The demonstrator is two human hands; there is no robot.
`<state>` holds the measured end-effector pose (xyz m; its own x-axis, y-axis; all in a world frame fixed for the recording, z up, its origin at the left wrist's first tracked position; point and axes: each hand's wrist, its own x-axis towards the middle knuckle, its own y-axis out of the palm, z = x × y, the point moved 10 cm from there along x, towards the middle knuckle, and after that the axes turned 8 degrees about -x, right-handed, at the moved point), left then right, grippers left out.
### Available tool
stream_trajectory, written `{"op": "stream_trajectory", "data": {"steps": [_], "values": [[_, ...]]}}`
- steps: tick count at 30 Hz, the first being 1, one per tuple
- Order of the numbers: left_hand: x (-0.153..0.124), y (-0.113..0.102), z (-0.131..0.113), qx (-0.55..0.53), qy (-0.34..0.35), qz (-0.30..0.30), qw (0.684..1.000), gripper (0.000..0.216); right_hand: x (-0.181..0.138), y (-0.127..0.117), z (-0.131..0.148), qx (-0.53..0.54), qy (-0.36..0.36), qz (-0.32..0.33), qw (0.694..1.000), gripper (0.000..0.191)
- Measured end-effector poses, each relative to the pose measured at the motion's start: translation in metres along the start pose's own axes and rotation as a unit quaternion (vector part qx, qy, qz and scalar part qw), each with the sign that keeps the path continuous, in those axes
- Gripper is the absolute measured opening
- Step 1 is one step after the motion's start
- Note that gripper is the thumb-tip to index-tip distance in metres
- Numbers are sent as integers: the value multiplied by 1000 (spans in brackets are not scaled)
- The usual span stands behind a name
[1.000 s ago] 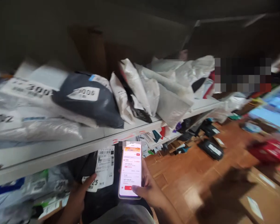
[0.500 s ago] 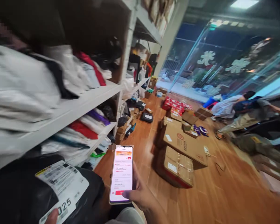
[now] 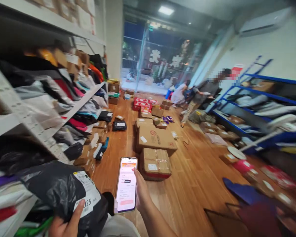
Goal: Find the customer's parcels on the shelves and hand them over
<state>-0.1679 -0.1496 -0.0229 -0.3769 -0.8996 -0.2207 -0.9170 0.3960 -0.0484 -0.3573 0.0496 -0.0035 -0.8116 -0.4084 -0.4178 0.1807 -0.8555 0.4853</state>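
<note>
My right hand [image 3: 141, 194] holds a smartphone [image 3: 126, 184] upright, its lit screen showing an orange and white app page. My left hand [image 3: 66, 221] grips a black plastic parcel [image 3: 56, 187] at the bottom left; my thumb rests on its white shipping label [image 3: 86, 195], which reads 025. The parcel sits just in front of the white shelf rack [image 3: 27, 118] on my left.
The left shelves are packed with bagged parcels. Cardboard boxes [image 3: 155, 140] stand in a row down the middle of the wooden floor. A blue rack [image 3: 263, 95] lines the right wall. Two people [image 3: 199, 95] bend over parcels near the glass front.
My view has swung right from the shelf face to the length of the room. The phone and the black parcel have stayed in my hands throughout.
</note>
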Motion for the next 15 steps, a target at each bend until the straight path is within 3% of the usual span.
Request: {"op": "stream_trajectory", "data": {"steps": [3, 7, 15], "values": [[20, 71, -4, -61, -69, 50, 995, 37, 9, -42, 18, 43, -28, -71, 996, 67], [25, 180, -12, -119, -161, 127, 972, 20, 18, -96, 44, 105, -56, -147, 982, 72], [32, 388, -24, -36, -286, 303, 908, 12, 40, -179, 127, 165, -205, -279, 924, 62]]}}
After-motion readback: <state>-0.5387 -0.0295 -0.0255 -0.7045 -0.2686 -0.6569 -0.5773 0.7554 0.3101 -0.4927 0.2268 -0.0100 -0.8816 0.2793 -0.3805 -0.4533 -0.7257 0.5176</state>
